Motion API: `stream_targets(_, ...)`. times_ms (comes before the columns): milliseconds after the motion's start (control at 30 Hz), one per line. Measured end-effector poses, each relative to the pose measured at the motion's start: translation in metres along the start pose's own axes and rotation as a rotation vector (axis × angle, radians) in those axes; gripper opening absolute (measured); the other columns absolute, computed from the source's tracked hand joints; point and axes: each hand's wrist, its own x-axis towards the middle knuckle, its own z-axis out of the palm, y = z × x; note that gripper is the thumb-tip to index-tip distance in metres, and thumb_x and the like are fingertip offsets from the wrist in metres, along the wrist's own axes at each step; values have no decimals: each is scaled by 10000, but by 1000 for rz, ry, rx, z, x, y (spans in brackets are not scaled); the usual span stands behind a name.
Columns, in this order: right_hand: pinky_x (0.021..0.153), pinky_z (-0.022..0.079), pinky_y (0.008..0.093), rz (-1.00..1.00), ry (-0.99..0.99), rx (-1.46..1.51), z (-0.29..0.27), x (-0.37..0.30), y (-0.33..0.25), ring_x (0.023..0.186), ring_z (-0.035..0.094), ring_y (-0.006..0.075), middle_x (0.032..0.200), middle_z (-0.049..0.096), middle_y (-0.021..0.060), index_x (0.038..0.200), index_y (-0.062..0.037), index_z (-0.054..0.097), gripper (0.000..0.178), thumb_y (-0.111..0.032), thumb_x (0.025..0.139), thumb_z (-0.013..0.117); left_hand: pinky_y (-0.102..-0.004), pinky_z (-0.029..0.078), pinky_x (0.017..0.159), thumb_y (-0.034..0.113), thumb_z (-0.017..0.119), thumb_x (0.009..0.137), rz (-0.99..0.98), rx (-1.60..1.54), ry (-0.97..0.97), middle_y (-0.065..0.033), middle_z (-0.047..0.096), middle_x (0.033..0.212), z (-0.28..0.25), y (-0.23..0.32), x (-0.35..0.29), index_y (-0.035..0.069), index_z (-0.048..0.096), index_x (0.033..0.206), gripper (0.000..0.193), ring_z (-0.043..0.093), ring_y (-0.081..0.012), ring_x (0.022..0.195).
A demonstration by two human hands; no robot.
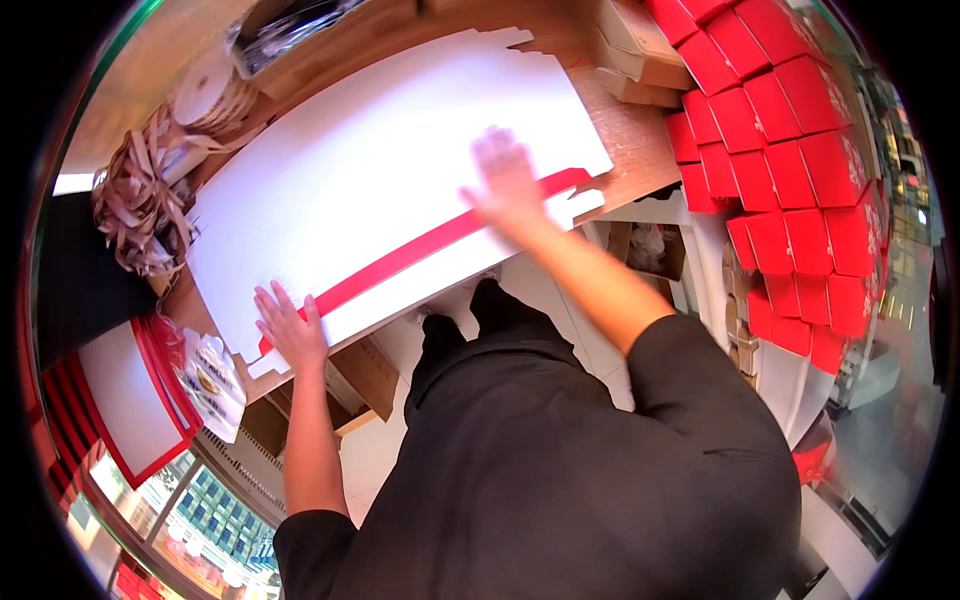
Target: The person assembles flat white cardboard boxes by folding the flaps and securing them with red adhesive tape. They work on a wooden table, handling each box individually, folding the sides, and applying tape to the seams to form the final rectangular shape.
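A large white sheet of cut card [380,160] with notched ends lies flat across the wooden table. Along its near side runs a long red strip [420,245], part of a folded edge or a band on it; I cannot tell which. My left hand [293,328] rests on the strip's left end, fingers stretched out and holding nothing. Toward the right end, my right hand [505,180] is over the sheet just beyond the strip, fingers spread and smeared by motion. Whether its palm touches the sheet is unclear.
Stacked red boxes [790,150] rise at the right. A bundle of brown ribbon strips [145,195] and a ribbon roll [205,95] sit at the left. Cardboard boxes [640,50] stand at the back right; a white plastic bag [212,380] hangs by the near left corner.
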Motion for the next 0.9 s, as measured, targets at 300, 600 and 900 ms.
stream_targets(300,1164,82,491,95,-38,-41,-35,-3,67,1443,138,331,1541,219,162,1472,-131,312,743,-556,888,488,-532,79,1147,416,466,955,82,-82,-59,-194,103,1571,-5,-6,10,86,199,1505,695,96,-336,1456)
stream_targets(600,1163,95,481,117,-134,-36,-46,-2,63,1442,140,332,1548,191,175,1461,-91,317,722,-493,896,517,-580,72,1128,571,446,916,73,59,-67,-189,115,1569,-14,-4,10,105,270,1488,760,97,-337,1455)
stream_targets(900,1006,417,402,607,46,535,-35,28,156,1160,560,341,1215,595,243,1255,53,537,538,-233,817,662,-489,327,1004,157,704,772,396,-347,86,-105,579,1171,-41,72,-3,95,559,1182,440,526,-278,1142)
